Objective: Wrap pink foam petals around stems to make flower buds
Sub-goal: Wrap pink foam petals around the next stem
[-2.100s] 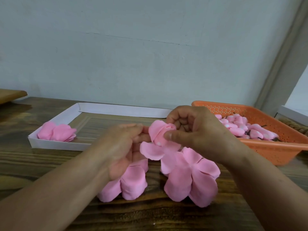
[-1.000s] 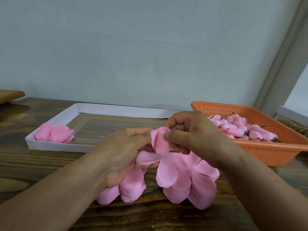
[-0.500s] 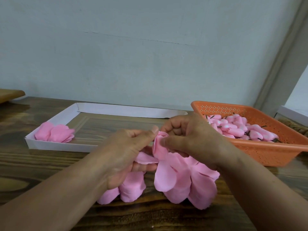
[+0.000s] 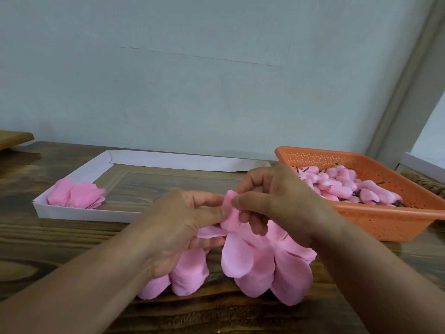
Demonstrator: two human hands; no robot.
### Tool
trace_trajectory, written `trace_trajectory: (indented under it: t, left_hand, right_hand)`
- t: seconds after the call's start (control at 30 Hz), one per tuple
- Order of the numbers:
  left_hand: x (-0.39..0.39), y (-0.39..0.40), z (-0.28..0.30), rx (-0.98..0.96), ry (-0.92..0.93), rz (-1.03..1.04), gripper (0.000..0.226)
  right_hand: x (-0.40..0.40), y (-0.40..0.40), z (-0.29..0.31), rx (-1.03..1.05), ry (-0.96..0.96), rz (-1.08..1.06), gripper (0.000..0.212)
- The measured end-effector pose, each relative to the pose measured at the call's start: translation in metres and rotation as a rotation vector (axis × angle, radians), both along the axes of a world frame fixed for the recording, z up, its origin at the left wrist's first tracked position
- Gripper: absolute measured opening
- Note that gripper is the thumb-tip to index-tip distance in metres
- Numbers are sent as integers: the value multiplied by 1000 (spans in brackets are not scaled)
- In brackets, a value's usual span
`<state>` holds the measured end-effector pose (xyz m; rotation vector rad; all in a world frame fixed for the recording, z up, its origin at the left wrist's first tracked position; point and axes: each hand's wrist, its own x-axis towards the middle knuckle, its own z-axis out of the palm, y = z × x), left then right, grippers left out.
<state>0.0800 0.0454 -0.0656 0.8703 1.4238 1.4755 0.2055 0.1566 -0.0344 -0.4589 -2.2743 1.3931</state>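
Both my hands meet over the table's middle around a pink foam flower bud (image 4: 230, 217). My left hand (image 4: 183, 225) pinches its left side with thumb and fingers. My right hand (image 4: 274, 203) pinches the rolled top of the bud from the right. Loose petals (image 4: 237, 257) of the same piece hang down below the bud. Its stem is hidden by my fingers. More pink petal pieces (image 4: 284, 273) lie on the wood under my hands, and another pile (image 4: 187, 273) lies under my left wrist.
An orange perforated basket (image 4: 385, 220) at the right holds several pink buds with dark stems (image 4: 337, 186). A shallow white cardboard tray (image 4: 79, 214) at the left holds a finished pink flower (image 4: 74, 194). The wooden table (image 4: 36, 242) meets a pale wall behind.
The petal has been rolled tighter around the bud. My left thumb and fingers have closed in against it, and both hands have dropped slightly toward the table.
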Motion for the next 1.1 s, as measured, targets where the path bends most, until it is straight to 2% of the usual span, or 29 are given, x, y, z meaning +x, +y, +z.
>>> trace_trajectory:
  t: [0.1,0.17,0.23,0.37,0.47,0.87,0.97,1.1]
  left_hand:
    - [0,0,-2,-15,58,21,26]
    - [1,1,-1,-7,32,24,25]
    - [2,3,0,7,-89,54,23]
    - [-2,5,4,38,-443,77,27]
    - [-3,6,3,81,-568,58,32]
    - [-8,8,-3,158,-702,13,45]
    - [-10,9,-2,208,-770,19,43]
    - [-6,7,-2,212,-774,-23,30]
  right_hand:
    - [-1,-4,0,85,-22,-24,19]
    - [-3,-4,-1,133,-24,-78,19]
    - [-4,-2,-1,136,-2,-137,20]
    - [-3,6,-2,57,76,-212,23]
    - [-3,10,-3,29,104,-227,25]
    - [-2,15,0,-8,174,-245,22]
    - [-2,15,-1,-12,210,-276,22]
    - [-5,13,-3,27,207,-275,21]
